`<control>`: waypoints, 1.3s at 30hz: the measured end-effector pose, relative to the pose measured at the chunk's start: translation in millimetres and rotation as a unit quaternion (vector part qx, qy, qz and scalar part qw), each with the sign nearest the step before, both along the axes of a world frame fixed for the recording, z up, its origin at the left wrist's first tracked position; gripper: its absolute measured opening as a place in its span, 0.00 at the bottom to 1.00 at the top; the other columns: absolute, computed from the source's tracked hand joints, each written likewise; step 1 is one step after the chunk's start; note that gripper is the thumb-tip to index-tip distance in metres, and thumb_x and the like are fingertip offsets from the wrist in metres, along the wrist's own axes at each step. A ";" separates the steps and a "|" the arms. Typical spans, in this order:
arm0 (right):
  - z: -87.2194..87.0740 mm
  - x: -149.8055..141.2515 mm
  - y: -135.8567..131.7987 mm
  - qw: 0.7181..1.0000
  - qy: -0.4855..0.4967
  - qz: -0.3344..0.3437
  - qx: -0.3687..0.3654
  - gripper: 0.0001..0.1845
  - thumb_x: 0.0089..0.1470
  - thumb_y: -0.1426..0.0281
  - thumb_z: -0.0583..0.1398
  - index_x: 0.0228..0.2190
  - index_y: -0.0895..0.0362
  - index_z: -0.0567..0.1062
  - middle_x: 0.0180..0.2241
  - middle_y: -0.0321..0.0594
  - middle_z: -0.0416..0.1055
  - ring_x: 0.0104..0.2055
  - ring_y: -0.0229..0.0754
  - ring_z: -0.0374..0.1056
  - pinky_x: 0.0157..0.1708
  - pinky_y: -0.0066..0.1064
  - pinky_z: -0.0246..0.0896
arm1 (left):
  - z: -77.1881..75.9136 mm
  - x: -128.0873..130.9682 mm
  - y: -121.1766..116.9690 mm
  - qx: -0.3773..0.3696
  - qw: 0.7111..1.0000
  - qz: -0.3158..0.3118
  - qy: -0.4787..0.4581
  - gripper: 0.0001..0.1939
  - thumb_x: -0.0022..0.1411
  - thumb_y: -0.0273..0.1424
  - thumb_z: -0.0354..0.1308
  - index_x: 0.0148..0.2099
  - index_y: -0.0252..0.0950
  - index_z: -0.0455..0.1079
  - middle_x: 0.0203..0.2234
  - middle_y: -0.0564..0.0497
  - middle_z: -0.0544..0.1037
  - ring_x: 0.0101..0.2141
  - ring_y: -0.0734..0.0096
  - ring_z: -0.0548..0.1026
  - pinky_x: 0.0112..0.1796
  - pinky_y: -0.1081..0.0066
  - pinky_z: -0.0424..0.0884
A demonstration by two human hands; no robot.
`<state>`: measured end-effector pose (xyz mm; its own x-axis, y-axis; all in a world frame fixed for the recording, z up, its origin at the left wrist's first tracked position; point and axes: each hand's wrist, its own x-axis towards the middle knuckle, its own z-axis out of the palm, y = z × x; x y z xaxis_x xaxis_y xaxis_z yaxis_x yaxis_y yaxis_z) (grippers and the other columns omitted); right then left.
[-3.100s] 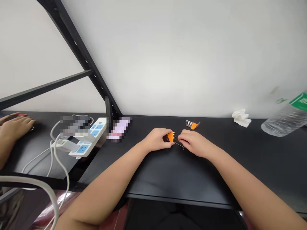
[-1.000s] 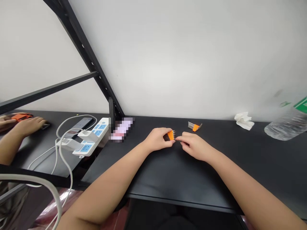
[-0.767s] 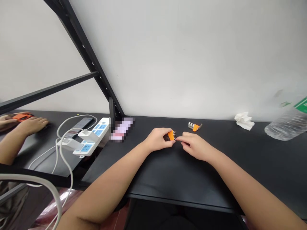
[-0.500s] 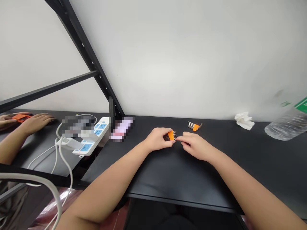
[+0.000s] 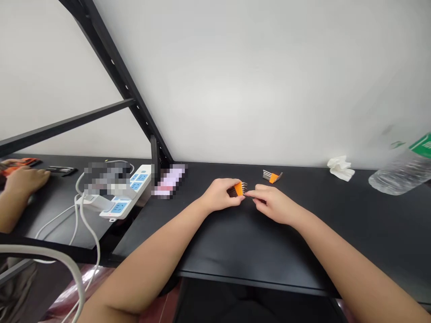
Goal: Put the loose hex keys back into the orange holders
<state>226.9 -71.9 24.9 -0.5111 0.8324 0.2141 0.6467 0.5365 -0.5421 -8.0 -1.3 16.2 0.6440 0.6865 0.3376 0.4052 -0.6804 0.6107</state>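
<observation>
My left hand (image 5: 222, 194) is closed around an orange holder with a row of metal prongs, which looks like a hex key set (image 5: 239, 189). Its prong ends point right, towards my other hand. My right hand (image 5: 271, 202) holds nothing; its index finger is stretched out to the prong tips, thumb apart below and the other fingers curled. Behind my right hand, a second orange holder with several silver prongs (image 5: 273, 178) lies on the black table (image 5: 249, 242).
A white power strip (image 5: 129, 193) with plugs and cables stands at the left by a black metal frame (image 5: 131, 96). Crumpled tissue (image 5: 340, 168) and a clear plastic bottle (image 5: 397, 172) lie at the right. A co-worker's hand (image 5: 27, 181) is far left, near an orange tool.
My hands and the holder keep nearly the same pose; the view has shifted slightly. The co-worker's hand has moved left, uncovering a dark object with silver rods on that table.
</observation>
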 end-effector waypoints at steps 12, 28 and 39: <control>-1.7 1.5 0.0 1.000 0.008 0.001 0.019 0.19 0.63 0.76 0.54 0.50 0.52 0.79 0.33 0.38 0.66 0.32 0.39 0.65 0.32 0.32 0.62 | 0.2 -0.6 0.7 -0.005 1.000 -0.005 0.001 0.15 0.56 0.36 0.66 0.46 0.39 0.76 0.32 0.54 0.79 0.30 0.74 0.73 0.35 0.74 0.69; 5.5 2.0 -7.8 0.987 -0.131 -0.002 0.090 0.20 0.64 0.80 0.52 0.47 0.53 0.79 0.34 0.37 0.63 0.26 0.34 0.57 0.26 0.28 0.51 | 2.8 0.3 -0.6 0.032 0.997 -0.004 0.067 0.15 0.57 0.38 0.65 0.46 0.40 0.76 0.30 0.55 0.79 0.30 0.72 0.74 0.34 0.73 0.68; 11.3 -1.1 -13.2 0.992 -0.095 0.005 0.084 0.16 0.66 0.79 0.52 0.43 0.54 0.77 0.34 0.39 0.67 0.27 0.35 0.61 0.29 0.29 0.55 | 7.2 0.6 -5.2 0.033 0.995 -0.061 0.070 0.12 0.56 0.39 0.66 0.40 0.39 0.75 0.28 0.55 0.77 0.29 0.73 0.73 0.34 0.73 0.67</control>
